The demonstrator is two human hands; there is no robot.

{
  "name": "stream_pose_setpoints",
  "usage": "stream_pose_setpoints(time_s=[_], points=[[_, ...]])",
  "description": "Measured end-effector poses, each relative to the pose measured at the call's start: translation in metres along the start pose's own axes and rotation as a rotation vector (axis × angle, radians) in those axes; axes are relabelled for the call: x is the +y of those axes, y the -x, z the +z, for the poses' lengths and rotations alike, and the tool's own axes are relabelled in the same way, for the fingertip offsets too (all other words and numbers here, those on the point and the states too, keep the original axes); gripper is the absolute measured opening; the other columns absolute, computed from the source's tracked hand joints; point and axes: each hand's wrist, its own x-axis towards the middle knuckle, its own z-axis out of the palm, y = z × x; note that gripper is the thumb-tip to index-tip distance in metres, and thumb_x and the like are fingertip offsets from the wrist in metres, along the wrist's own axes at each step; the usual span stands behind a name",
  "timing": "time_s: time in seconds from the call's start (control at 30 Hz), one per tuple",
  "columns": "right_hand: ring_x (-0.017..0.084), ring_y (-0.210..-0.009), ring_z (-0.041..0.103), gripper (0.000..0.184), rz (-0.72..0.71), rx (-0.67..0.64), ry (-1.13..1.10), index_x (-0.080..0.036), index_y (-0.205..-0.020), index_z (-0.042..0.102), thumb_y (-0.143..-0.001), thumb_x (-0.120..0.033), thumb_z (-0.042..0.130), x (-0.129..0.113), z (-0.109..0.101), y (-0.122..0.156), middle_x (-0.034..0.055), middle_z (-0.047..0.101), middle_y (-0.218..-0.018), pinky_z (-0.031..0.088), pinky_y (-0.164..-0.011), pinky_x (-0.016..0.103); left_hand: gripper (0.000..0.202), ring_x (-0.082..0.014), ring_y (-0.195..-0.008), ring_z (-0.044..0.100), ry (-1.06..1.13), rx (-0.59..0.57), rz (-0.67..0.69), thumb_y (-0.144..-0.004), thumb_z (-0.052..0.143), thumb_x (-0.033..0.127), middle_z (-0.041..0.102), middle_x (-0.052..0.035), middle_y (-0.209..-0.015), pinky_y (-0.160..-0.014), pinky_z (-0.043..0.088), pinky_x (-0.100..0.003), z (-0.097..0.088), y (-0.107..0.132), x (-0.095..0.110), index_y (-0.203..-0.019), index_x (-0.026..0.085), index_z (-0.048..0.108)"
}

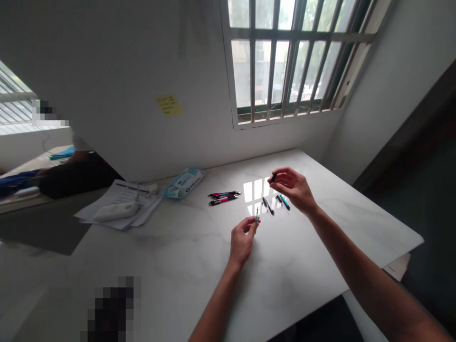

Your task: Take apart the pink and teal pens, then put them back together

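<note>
My left hand (242, 241) is closed in a pinch around a small blue pen part (256, 219), from which a thin metal-looking tip points up. Just above the table, my right hand (294, 187) grips a short black pen part (273, 178) between thumb and fingers. The two pieces are apart. Between and below the hands lie black and clear pen parts (268, 206). A teal pen barrel (284, 201) rests beside them, under the right hand, with a thin piece alongside. Several red, black and teal pens (223, 198) lie in a group to the left.
A blue-and-white wipes pack (184, 183) lies near the wall. Left of it, papers (123, 223) carry a white device (117, 211) and a cable. The white marble-patterned table (171, 266) ends at the right below a barred window (285, 61). A person sits at the far left.
</note>
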Motion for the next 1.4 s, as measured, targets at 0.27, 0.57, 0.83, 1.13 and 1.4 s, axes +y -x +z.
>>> stream_pose_setpoints(time_s=[0.27, 0.57, 0.83, 1.13, 1.4], points=[[0.025, -0.086, 0.076, 0.039, 0.301, 0.348, 0.659, -0.020, -0.114, 0.077, -0.084, -0.044, 0.072, 0.060, -0.110, 0.084, 0.0082, 0.078, -0.098, 0.059, -0.082, 0.038, 0.035, -0.0231, -0.095, 0.075, -0.015, 0.004, -0.013, -0.089, 0.072, 0.049, 0.080, -0.0093, -0.110, -0.090, 0.057, -0.033, 0.003, -0.002, 0.006, -0.108, 0.021, 0.079], [0.023, -0.078, 0.072, 0.036, 0.362, 0.252, 0.897, -0.021, -0.111, 0.079, -0.085, -0.040, 0.062, 0.099, -0.115, 0.122, 0.0061, 0.078, -0.087, 0.054, -0.080, 0.036, 0.034, -0.0238, -0.095, 0.075, -0.047, -0.061, -0.047, -0.089, 0.072, 0.049, 0.080, -0.0097, -0.108, -0.087, 0.057, -0.033, 0.007, 0.000, 0.006, -0.107, 0.020, 0.079], [0.023, -0.079, 0.069, 0.032, 0.322, 0.228, 0.915, -0.021, -0.108, 0.078, -0.086, -0.037, 0.060, 0.103, -0.111, 0.124, 0.0061, 0.077, -0.091, 0.053, -0.082, 0.036, 0.034, -0.0234, -0.093, 0.075, -0.054, -0.074, -0.034, -0.091, 0.071, 0.048, 0.080, -0.0096, -0.103, -0.086, 0.057, -0.033, 0.009, 0.000, 0.005, -0.107, 0.019, 0.079], [0.025, -0.082, 0.069, 0.032, 0.261, 0.263, 0.788, -0.021, -0.105, 0.078, -0.091, -0.046, 0.064, 0.076, -0.082, 0.120, 0.0090, 0.077, -0.097, 0.053, -0.079, 0.039, 0.036, -0.0228, -0.092, 0.074, 0.049, -0.084, -0.047, -0.090, 0.073, 0.048, 0.079, -0.0111, -0.101, -0.083, 0.057, -0.032, 0.011, 0.003, 0.004, -0.108, 0.017, 0.077], [0.022, -0.082, 0.070, 0.025, 0.250, -0.017, 0.379, -0.026, -0.101, 0.081, -0.090, -0.047, 0.074, 0.045, 0.020, 0.103, 0.0047, 0.079, -0.096, 0.053, -0.075, 0.035, 0.035, -0.0241, -0.087, 0.074, -0.019, -0.126, 0.008, -0.090, 0.072, 0.050, 0.079, -0.0105, -0.097, -0.081, 0.058, -0.034, 0.013, 0.007, 0.009, -0.106, 0.019, 0.078]])
